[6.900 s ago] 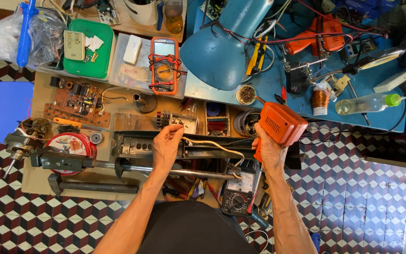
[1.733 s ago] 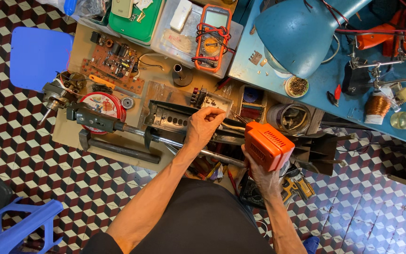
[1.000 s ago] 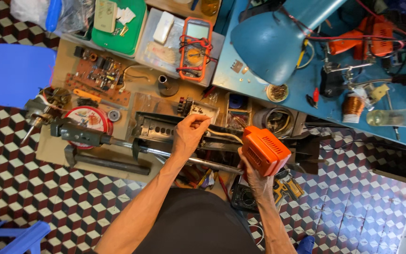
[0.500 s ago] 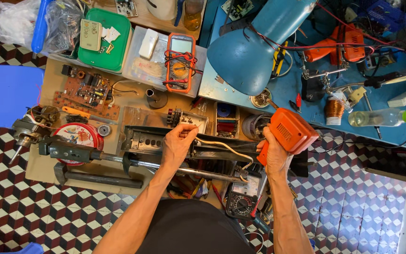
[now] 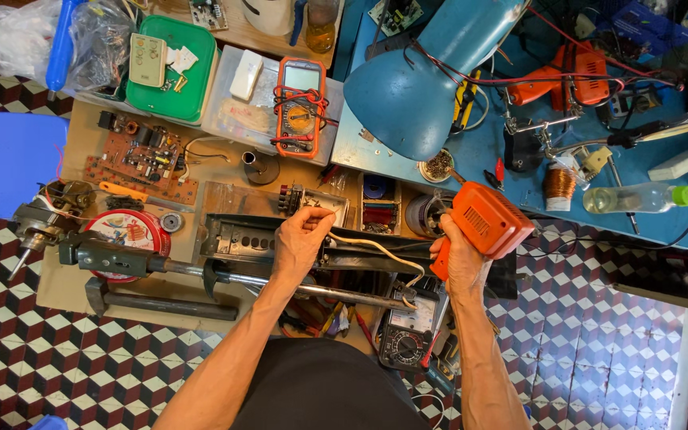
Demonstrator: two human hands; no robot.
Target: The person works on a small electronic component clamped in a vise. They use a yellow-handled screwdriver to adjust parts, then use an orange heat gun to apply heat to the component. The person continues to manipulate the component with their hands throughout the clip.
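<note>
Checkered tile floor (image 5: pixel 599 334) under a really cluttered bench. Analog meter (image 5: pixel 410 338) sits closest, just below the right hand (image 5: pixel 459 259), whose fingers are wrapped around an orange soldering gun (image 5: pixel 487 223). Left hand (image 5: pixel 300 239) pinches a white wire (image 5: pixel 376 251) over the black housing (image 5: pixel 240 235). Blue lamp (image 5: pixel 428 76) beyond both.

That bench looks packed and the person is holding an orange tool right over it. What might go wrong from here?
The right hand holds the orange soldering gun close to the white wire that the left hand pinches; the tip might touch fingers or scorch the wire's coating. The meter sits at the bench edge near the person's body and might get knocked to the tiled floor.
</note>
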